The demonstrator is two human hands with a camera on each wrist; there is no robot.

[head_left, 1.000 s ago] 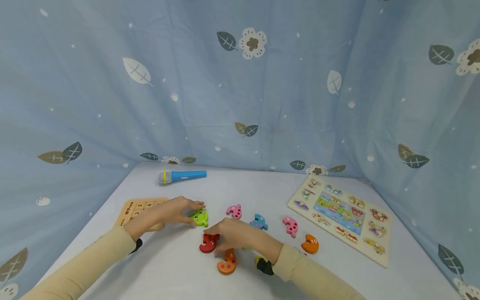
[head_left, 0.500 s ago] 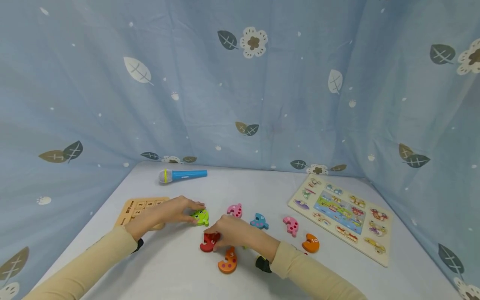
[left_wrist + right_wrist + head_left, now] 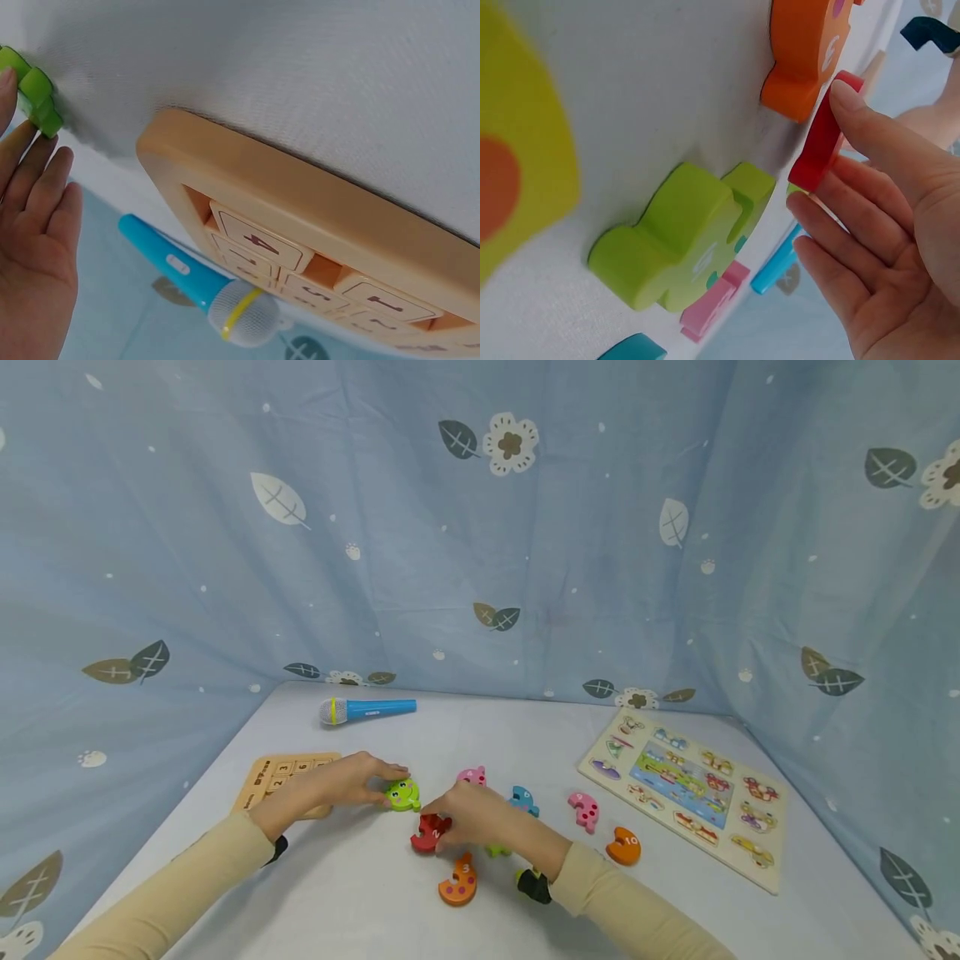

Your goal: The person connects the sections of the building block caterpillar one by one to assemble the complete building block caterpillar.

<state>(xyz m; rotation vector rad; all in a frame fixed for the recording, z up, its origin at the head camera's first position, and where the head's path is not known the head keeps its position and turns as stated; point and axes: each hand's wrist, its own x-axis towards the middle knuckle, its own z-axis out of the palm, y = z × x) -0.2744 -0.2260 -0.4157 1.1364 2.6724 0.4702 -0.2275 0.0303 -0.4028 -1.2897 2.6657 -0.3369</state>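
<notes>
Left hand seemingly pinches the green piece, partly covered; right hand pinches the partly hidden red piece.

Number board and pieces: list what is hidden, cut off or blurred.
Head view: part of the number board, behind the left hand and wrist.
Head view: most of the light green piece, behind the right hand.
Left wrist view: the smiling green piece, cut by the left edge.
Right wrist view: a yellow shape, blurred, cut by the left edge.
</notes>
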